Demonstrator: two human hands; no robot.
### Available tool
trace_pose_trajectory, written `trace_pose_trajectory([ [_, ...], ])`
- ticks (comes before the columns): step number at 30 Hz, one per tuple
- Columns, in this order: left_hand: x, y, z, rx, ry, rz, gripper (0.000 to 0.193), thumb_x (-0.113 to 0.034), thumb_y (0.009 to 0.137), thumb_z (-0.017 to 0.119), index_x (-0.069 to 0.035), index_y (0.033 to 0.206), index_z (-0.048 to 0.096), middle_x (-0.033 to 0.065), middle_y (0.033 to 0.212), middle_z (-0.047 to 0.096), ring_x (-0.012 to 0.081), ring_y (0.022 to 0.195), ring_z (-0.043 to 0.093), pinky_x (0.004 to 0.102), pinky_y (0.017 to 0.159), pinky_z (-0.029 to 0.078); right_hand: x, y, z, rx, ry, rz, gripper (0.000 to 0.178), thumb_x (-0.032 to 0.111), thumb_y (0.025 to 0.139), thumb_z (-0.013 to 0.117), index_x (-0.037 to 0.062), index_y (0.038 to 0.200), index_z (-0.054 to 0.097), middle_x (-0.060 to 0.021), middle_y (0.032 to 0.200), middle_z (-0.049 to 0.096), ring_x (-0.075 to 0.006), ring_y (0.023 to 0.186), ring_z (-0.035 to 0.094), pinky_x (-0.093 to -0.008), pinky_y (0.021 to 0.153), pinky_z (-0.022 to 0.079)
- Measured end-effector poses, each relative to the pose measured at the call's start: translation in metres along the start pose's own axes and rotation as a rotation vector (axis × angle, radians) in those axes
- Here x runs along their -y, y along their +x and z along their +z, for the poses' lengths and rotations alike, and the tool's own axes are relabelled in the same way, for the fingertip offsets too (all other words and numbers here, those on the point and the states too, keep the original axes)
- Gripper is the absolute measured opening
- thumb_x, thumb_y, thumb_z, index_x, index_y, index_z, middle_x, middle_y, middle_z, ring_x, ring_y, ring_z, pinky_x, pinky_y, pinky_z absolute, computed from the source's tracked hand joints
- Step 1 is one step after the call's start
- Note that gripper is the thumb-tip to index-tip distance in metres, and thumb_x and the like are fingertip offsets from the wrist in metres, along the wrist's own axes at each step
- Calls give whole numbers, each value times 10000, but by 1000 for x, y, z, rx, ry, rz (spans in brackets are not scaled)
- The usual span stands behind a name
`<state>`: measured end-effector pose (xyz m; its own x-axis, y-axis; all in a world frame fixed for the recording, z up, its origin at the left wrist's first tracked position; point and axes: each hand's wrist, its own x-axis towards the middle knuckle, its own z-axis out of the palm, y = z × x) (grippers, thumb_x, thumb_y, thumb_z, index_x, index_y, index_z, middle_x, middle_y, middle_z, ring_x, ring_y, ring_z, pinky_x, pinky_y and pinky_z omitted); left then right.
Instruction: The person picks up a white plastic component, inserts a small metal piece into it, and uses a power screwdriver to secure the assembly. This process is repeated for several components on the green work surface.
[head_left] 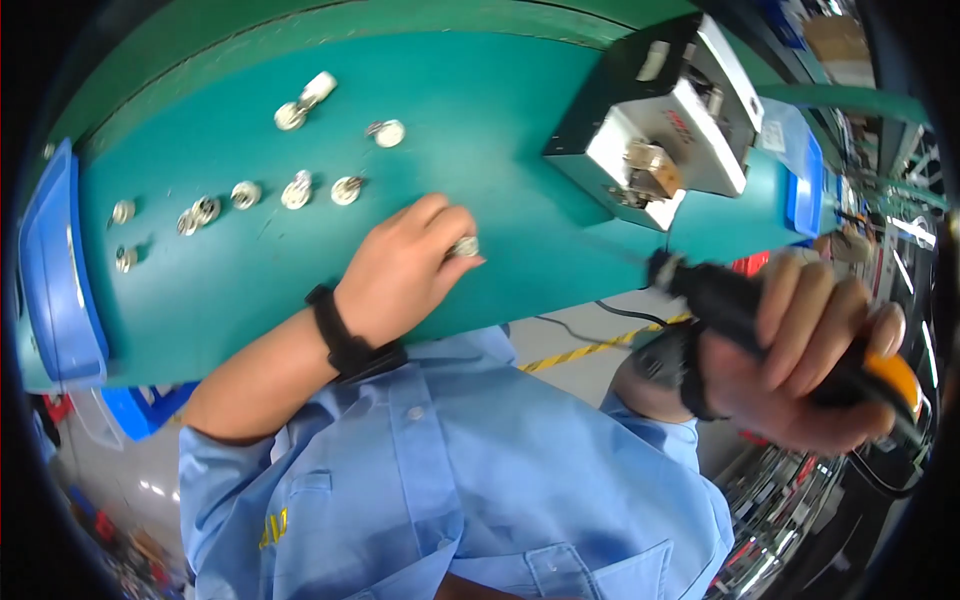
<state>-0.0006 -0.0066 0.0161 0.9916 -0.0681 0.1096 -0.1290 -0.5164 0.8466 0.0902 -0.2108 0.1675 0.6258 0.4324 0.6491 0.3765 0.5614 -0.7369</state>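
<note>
Shiny metal on the small round part (pixel 463 246) and the scattered pieces (pixel 296 193). Matt green mat (pixel 500 120), faintly scuffed. Glossy blue plastic bin (pixel 55 270). Black and orange plastic power tool (pixel 800 345). Smooth blue cloth shirt (pixel 450 470).

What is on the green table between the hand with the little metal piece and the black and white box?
Nothing: the head view shows bare green table between the left hand and the box.

On the counter (pixel 480 120), the small metal parts (pixel 240 195) lie left of the boxed machine (pixel 660 120), a bin (pixel 55 270) sits farther left of it, and 1 part (pixel 463 246) lies just before it.
</note>
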Motion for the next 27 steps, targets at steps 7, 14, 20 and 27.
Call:
trace_pose_trajectory([
  [7,2,0,-3,49,70,124,199,-24,740,706,-25,913,608,108,899,577,304,758,604,378,642,510,-1,1,-41,-321,-271,-106,457,477,944,473,44,1078,525,-31,571,459,-142,462,438,-286,473,357],
  [14,-6,-5,-6,3,39,62,242,3,746,699,-20,979,639,110,954,619,296,820,635,357,697,536,-18,7,-58,-193,-257,-16,430,453,944,476,32,1031,502,-37,580,466,-130,461,431,-282,472,365],
  [20,-9,-5,-9,33,28,43,213,-3,755,697,-26,962,652,112,953,635,285,821,645,352,702,538,-17,32,-91,234,7,133,414,444,950,464,37,1019,494,-22,577,457,-116,464,430,-255,482,361],
  [27,1,-2,-7,57,-76,-16,222,-19,762,703,-36,978,653,113,931,628,268,767,637,353,661,524,-26,17,-66,-126,2,226,448,480,944,474,45,1049,498,2,608,460,-101,475,425,-241,496,344],
])
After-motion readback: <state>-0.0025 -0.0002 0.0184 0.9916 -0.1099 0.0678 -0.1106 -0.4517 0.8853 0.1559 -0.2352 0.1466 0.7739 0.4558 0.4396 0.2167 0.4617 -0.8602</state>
